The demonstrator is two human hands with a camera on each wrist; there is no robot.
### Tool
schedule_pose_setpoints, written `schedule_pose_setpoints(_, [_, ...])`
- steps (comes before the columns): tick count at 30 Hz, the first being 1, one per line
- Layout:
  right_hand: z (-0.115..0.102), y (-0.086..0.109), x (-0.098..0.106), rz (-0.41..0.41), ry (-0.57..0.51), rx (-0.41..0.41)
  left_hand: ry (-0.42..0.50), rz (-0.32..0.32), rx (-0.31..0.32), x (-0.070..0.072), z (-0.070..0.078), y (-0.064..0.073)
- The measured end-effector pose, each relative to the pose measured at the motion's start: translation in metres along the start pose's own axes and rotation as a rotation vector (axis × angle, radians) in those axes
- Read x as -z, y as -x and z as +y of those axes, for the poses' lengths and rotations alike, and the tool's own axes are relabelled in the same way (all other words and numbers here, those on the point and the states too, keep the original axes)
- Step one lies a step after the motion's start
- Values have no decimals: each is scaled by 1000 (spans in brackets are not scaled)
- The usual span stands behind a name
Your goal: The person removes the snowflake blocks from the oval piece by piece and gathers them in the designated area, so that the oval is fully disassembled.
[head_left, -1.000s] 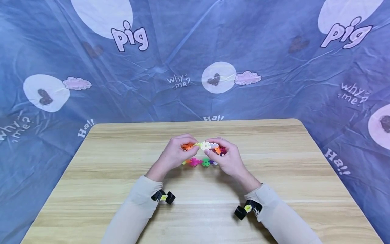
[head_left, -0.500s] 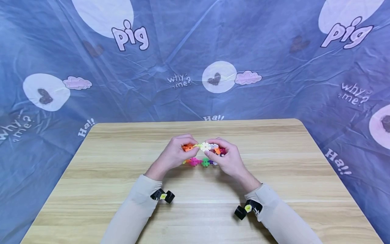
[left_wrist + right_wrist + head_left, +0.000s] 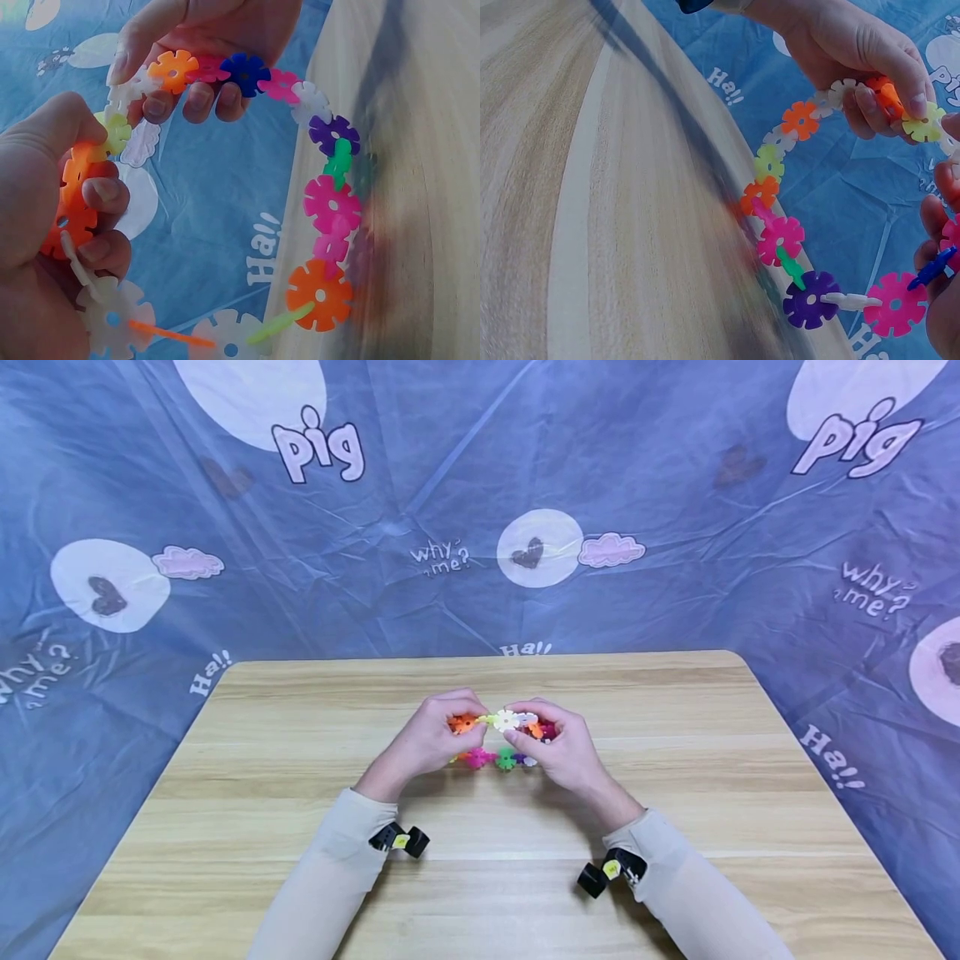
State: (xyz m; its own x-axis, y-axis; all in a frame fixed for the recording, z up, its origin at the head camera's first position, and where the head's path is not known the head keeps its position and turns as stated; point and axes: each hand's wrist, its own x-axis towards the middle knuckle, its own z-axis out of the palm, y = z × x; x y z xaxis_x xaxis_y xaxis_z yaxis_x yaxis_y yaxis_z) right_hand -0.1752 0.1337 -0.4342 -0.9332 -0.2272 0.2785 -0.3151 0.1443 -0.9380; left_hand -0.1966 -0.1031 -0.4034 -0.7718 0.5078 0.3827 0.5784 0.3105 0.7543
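Now both hands have the loop of flower pieces (image 3: 322, 193) held up over the bench (image 3: 480, 893). The left hand's (image 3: 438, 731) grip curls round orange pieces (image 3: 75, 180), thumb at the yellow flower (image 3: 116, 135), and the right hand's (image 3: 558, 747) grip pinches the white flower (image 3: 506, 720) just beside it! Blue printed cloth (image 3: 360, 568) stands behind.

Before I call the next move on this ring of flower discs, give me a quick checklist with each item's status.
1. Left hand pinching at the yellow disc: ok.
2. Right hand holding at the white disc: ok.
3. Yellow and white discs fully slotted together: cannot tell.
4. Pink disc, green disc and purple disc linked in sequence: ok.
5. Joints among orange discs within the left hand: cannot tell; fingers cover them.
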Motion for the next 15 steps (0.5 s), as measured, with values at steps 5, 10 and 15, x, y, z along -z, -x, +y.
schedule_pose_setpoints(5, [2, -1, 1, -6, -3, -4, -4, -5, -12, 0, 1, 0])
schedule_pose_setpoints(10, [1, 0, 0, -1, -22, -14, -8, 2, -22, 0, 2, 0])
schedule_pose_setpoints(15, [-1, 1, -3, 27, -43, -22, -59, 32, -15, -2, 2, -1])
